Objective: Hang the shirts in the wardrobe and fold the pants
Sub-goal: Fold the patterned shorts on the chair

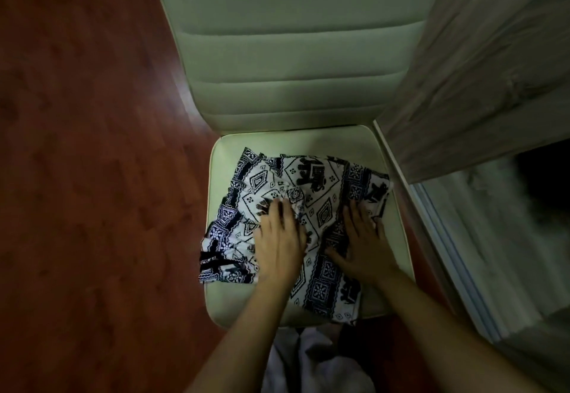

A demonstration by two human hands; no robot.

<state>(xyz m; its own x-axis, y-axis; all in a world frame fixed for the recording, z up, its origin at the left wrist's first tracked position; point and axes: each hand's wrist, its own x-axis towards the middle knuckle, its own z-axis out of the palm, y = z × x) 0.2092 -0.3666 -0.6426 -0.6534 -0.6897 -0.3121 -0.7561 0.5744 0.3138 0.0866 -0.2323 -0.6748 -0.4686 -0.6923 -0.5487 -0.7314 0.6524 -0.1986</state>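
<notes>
White pants with a black and navy elephant print [311, 183] lie bunched and partly folded on the seat of a pale green chair [308, 139]. My left hand [279, 235] presses flat on the middle of the fabric, fingers pointing away from me. My right hand [365, 241] lies flat on the right part of the pants, fingers spread. Neither hand grips the cloth. A black drawstring shows at the pants' left edge.
The chair's padded backrest [290, 47] rises behind the seat. Dark red wooden floor [86, 146] lies to the left. A grey curtain [481, 62] and a window sill [462, 254] stand close on the right. Pale cloth [308, 361] sits below the seat's front edge.
</notes>
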